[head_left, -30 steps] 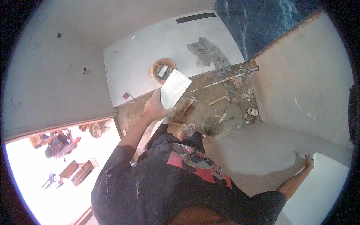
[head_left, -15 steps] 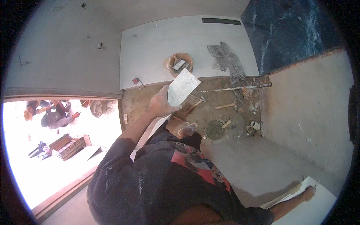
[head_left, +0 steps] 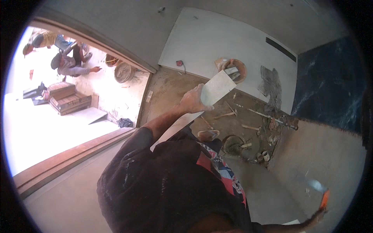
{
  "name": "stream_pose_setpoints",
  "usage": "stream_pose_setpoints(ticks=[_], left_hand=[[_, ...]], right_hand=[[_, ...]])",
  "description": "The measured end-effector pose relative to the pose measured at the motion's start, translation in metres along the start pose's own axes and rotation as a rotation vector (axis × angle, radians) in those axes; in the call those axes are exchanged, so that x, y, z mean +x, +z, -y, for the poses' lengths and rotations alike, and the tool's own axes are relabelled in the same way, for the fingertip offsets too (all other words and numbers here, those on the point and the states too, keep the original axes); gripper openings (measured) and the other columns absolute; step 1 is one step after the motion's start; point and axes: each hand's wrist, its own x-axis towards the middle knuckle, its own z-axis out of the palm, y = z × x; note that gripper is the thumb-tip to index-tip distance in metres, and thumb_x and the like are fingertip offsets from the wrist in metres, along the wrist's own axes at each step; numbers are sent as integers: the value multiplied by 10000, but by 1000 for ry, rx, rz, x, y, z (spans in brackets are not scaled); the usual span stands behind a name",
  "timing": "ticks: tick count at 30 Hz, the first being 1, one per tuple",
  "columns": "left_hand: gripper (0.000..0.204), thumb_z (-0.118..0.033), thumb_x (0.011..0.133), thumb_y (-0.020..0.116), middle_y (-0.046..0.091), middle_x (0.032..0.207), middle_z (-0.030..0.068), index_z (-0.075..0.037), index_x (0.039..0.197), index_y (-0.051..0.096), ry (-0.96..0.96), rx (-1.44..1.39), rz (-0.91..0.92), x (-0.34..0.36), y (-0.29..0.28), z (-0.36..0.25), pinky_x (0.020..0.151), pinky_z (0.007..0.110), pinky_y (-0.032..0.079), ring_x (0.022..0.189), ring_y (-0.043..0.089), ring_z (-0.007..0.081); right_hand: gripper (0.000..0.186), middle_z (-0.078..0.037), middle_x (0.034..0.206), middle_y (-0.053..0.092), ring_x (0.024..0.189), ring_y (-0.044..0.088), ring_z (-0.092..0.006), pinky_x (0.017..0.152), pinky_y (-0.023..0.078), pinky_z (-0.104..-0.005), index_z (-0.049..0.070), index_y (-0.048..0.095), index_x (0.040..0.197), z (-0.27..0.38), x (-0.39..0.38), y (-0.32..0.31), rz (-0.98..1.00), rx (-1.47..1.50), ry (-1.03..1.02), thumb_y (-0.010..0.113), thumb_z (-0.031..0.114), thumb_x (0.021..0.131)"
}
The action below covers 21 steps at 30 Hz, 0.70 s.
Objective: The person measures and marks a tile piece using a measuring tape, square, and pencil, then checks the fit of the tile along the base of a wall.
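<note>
My left hand (head_left: 193, 100) is closed round a long pale tile strip (head_left: 218, 87). Its far end points up and right, and the near end passes under my arm beside my dark shirt. At the lower right, my right hand (head_left: 321, 214) grips the orange handle (head_left: 325, 200) of a tool. The tool's pale head (head_left: 317, 185) is smeared by motion, so its exact kind is unclear. It is held up near the beige wall (head_left: 318, 155). A sliver of white slab (head_left: 292, 222) shows beside my right forearm.
A tub (head_left: 241, 66) of tools and a grey cloth (head_left: 272, 87) lie on the white surface (head_left: 202, 42). Hammers (head_left: 232, 113), a long rod (head_left: 268, 116) and a mortar bowl (head_left: 229, 145) sit on the dirty floor. Through the doorway are people (head_left: 70, 64) and stacked boxes (head_left: 70, 99).
My view has turned, bringing more of the doorway in. My right hand has risen from the white slab and now shows an orange-handled tool. The left still holds the tile strip.
</note>
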Motion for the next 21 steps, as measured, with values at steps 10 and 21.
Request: stream_pose_setpoints(ticks=[10,21], left_hand=[[987,-533,641,823,600,1200,277,57,1314,408,-232,-37,-138,-38,-111,147,967,461,478,1147,590,422],[1051,-511,650,815,577,1219,311,101,1365,348,-316,-23,-228,-43,-97,211,964,474,475,1129,594,437]], right_hand=[[184,4,805,501,619,451,-72,484,369,-229,33,519,1137,297,-375,134,1274,1211,705,541,113,973],[299,14,842,517,545,440,-36,466,350,-207,59,525,1143,469,-618,179,2002,1070,387,646,36,871]])
